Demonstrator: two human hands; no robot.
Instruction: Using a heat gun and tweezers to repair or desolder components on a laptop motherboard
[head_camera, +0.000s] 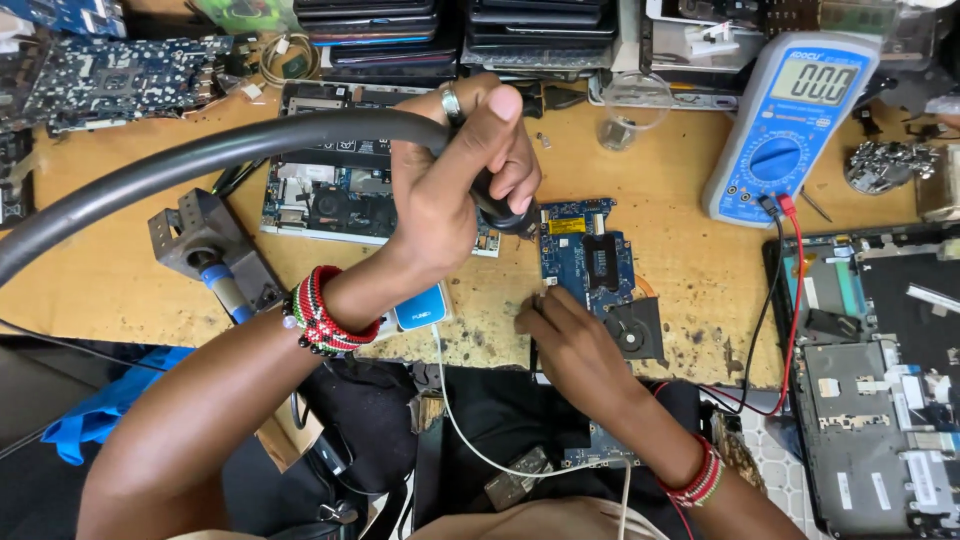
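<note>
The wooden tabletop (690, 250) is scarred and crowded. A thick black hose (200, 155) sweeps across it from the left edge and ends in a dark handle gripped by the left hand (455, 175), whose fingers are wrapped fully round it, thumb on top, a ring on one finger and a beaded bracelet at the wrist. The tip of that handle points down at the upper left corner of a blue circuit board (585, 250) lying flat near the middle of the tabletop, with a small black fan (635, 330) at its lower right. The right hand (570, 335) rests at the board's lower left edge, fingers drawn together as if pinching something thin against it; what it pinches is too small to tell.

Off to the right lies an opened laptop shell (880, 380), and above it a blue and white meter (790, 120) with red and black leads running down to the tabletop's edge. Behind the left hand sits another opened laptop (330, 195). A grey metal stand (205, 245) sits at the left, a clear plastic cup (625, 115) near the back, and a white cable (470, 440) trails towards the person.
</note>
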